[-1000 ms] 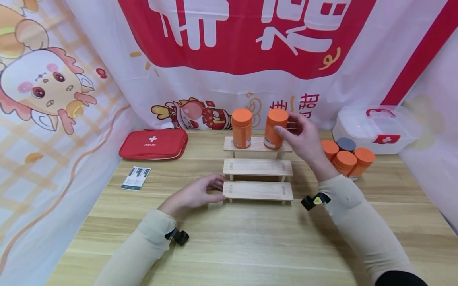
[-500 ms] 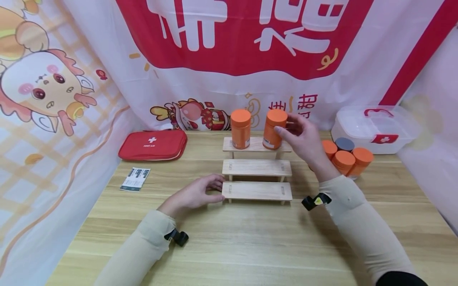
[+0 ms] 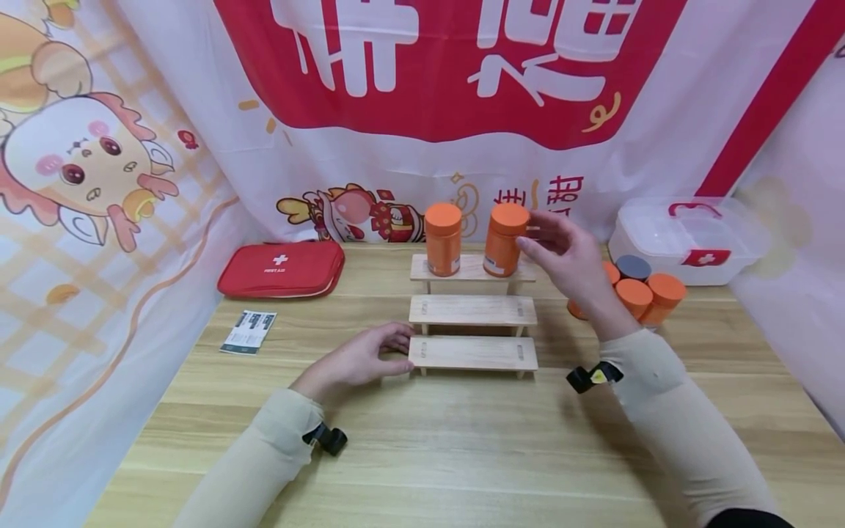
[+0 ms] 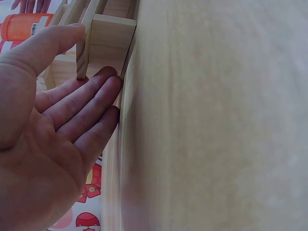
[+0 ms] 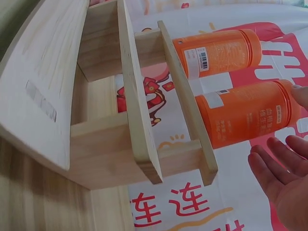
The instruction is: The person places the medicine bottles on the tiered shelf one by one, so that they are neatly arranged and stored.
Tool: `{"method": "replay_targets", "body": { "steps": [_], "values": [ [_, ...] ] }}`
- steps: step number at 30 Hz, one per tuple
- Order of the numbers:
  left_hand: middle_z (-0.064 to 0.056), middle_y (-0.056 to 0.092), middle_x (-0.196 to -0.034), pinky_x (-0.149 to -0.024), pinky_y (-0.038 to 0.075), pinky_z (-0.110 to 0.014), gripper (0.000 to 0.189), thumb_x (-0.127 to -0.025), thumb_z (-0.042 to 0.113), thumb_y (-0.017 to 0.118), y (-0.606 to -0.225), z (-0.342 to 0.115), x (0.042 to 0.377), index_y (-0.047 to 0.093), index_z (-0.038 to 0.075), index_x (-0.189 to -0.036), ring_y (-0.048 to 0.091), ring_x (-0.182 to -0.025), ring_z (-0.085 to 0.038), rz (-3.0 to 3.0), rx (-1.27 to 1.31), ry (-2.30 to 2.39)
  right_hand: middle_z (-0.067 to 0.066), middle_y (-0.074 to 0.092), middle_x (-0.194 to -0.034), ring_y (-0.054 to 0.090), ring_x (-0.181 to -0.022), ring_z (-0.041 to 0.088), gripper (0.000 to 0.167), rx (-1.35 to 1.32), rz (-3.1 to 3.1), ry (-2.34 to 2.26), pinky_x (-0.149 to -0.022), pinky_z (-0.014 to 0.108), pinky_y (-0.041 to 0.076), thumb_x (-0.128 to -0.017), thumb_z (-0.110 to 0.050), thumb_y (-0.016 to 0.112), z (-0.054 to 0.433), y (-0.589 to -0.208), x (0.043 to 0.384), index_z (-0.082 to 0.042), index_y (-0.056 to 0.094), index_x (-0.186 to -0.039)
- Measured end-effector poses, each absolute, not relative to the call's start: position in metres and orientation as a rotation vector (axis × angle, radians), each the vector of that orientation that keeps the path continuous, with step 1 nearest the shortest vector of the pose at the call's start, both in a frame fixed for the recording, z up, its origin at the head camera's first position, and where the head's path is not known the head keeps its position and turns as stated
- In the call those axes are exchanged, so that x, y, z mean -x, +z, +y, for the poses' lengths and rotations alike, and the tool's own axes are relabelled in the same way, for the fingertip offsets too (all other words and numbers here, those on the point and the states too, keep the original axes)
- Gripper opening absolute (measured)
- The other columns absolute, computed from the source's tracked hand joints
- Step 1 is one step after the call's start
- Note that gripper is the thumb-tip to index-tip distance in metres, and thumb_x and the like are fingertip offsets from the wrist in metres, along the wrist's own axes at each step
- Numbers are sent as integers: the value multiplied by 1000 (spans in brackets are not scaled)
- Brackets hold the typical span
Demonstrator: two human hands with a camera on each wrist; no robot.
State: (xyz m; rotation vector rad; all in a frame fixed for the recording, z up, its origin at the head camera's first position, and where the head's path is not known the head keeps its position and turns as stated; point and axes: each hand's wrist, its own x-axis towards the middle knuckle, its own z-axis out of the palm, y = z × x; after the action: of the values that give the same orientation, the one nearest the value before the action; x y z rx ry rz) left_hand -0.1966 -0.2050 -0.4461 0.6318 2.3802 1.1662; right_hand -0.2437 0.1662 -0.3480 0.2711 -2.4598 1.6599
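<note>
On the top step of a three-tier wooden display stand (image 3: 472, 311), two orange pill bottles stand upright, a left bottle (image 3: 443, 249) and a right bottle (image 3: 503, 253). My right hand (image 3: 569, 257) is beside the right bottle, its thumb tip at the lid's side. In the right wrist view its other fingers (image 5: 274, 166) are spread, apart from that bottle (image 5: 245, 115). My left hand (image 3: 356, 358) is at the left end of the lowest step. There the left wrist view has the thumb at the board's edge and nearly straight fingers (image 4: 86, 103) against the stand's side.
Right of the stand, several more orange bottles (image 3: 635, 297) cluster, one with a grey lid (image 3: 634, 267). Behind them is a clear first-aid box (image 3: 653, 246). At left lie a red first-aid pouch (image 3: 282, 270) and a printed card (image 3: 249, 332). A patterned cloth (image 3: 370, 154) hangs behind.
My right hand has loosened from the right bottle and shifted slightly right, its fingers now apart from it. The bottle stays on the top step. My left hand holds its place.
</note>
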Motion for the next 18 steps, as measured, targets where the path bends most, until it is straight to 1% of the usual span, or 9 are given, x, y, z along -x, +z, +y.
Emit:
{"method": "replay_targets", "body": {
  "steps": [6, 12, 18],
  "values": [
    [-6, 70, -139, -121, 50, -51, 57, -100, 25, 79, -447, -206, 198, 57, 9, -149, 64, -134, -26, 2389, -619, 1154, 6, 64, -151, 63, -136, 23, 61, -245, -2465, 1653, -114, 25, 55, -102, -41, 76, 177, -347, 236, -20, 56, -155],
    [-7, 70, -140, -121, 50, -51, 58, -100, 27, 79, -447, -206, 197, 56, 9, -150, 64, -134, -27, 2400, -624, 1147, 6, 64, -152, 63, -138, 24, 63, -272, -2486, 1587, -109, 15, 53, -102, -43, 75, 189, -347, 226, -19, 55, -156],
    [-7, 69, -140, -121, 50, -51, 58, -100, 26, 79, -445, -205, 197, 56, 9, -150, 64, -134, -27, 2390, -635, 1150, 3, 64, -153, 62, -138, 21, 65, -241, -2544, 1522, -99, 5, 51, -102, -46, 74, 206, -349, 216, -25, 53, -159]
  ]
}}
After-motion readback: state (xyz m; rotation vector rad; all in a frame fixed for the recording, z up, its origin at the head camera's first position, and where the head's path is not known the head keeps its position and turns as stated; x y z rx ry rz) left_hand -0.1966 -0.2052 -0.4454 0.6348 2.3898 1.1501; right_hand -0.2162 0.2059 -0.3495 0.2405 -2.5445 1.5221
